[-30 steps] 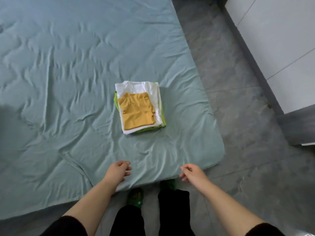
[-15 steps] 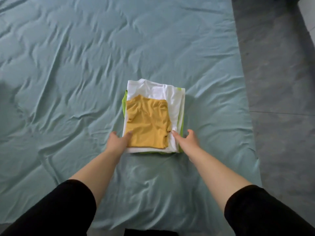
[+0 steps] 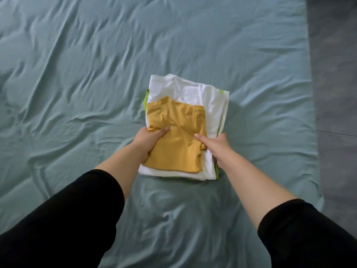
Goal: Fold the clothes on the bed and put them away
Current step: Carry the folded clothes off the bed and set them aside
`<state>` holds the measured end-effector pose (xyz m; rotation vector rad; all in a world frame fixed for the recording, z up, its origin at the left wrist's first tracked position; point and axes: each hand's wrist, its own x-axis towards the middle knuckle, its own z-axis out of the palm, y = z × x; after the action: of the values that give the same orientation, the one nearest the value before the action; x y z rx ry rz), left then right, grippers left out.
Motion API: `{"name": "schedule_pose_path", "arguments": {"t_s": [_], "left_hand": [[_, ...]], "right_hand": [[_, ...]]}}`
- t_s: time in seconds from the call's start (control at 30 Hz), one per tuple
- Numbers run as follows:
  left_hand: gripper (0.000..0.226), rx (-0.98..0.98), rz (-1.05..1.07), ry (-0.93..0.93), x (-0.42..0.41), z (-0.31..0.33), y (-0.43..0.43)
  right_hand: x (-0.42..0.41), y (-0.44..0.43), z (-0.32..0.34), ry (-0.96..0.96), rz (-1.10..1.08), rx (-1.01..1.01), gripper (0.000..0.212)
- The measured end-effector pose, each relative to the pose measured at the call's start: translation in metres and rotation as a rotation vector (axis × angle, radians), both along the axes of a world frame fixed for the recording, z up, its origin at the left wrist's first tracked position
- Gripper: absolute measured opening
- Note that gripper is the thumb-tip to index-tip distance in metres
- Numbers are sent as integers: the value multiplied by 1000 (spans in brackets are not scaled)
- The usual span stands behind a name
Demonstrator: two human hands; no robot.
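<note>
A stack of folded clothes sits in the middle of the bed: a mustard ribbed top on a white garment, with a green garment showing at the edges beneath. My left hand grips the stack's left side, thumb on the mustard top, fingers hidden under the pile. Gripping the right side is my right hand, its thumb on top and its fingers tucked below. The near end of the stack looks slightly raised off the sheet.
The bed is covered by a wrinkled teal sheet. Its right edge borders a grey tiled floor. My black sleeves fill the lower corners of the view.
My hands went from hanging at the bed's near edge to the stack, then slid in along its sides and took hold. The view has closed in on the pile.
</note>
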<state>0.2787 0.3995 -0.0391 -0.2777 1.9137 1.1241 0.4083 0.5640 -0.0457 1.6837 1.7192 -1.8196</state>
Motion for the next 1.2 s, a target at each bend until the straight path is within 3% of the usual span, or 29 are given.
{"name": "schedule_pose_path", "arguments": {"t_s": [0.1,0.27,0.5,0.67,0.8,0.97,1.2], "left_hand": [[40,-3,1,-72,24,5,-11],[27,-58,-26,-174,104,36,-63],[22,58,-183,-160,178,140,-100],[41,164,-361,-295,206,227,-82],[32,219,-483,-317,251,283,-45],[29,215,-588,-150,357,332,12],[28,269,-606,-169,530,357,86]], "right_hand": [[25,-17,3,39,-74,-64,64],[113,-70,35,-101,-84,-262,53],[215,-122,144,6,-309,-324,41],[280,-126,229,142,-430,-250,49],[345,-114,286,244,-502,-156,49],[453,-86,334,310,-622,-60,42],[626,-17,375,328,-623,59,26]]}}
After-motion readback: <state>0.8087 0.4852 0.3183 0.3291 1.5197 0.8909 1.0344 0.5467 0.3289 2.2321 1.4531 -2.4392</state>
